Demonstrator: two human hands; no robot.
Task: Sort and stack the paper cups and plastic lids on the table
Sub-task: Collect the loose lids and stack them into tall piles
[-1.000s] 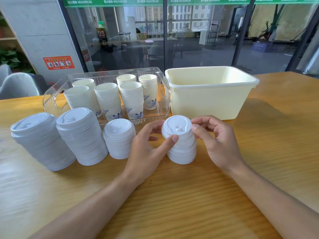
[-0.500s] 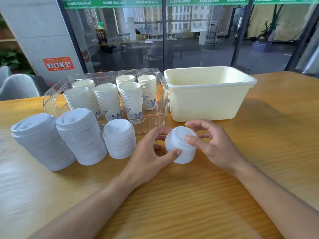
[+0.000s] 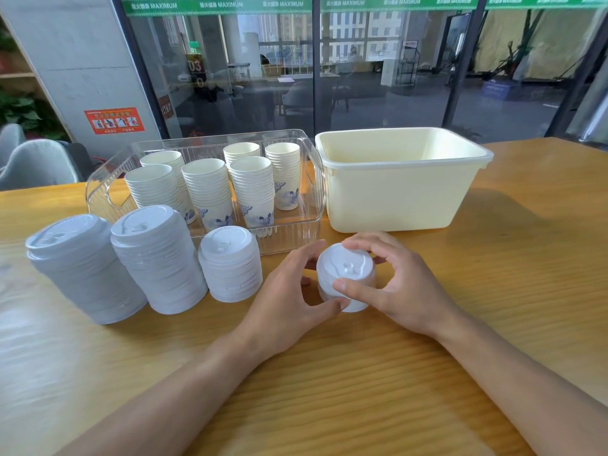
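On the wooden worktop (image 3: 493, 307), beside three finished lid stacks (image 3: 158, 261), the left hand (image 3: 289, 304) and right hand (image 3: 391, 287) each keep a curled grip around a short stack of lids (image 3: 345, 274), apparently squaring it, while cups (image 3: 210, 189) sit nested in the clear tray (image 3: 312, 179)

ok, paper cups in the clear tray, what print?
White paper cups with a blue floral-looking print low on the side; head view, the only one.
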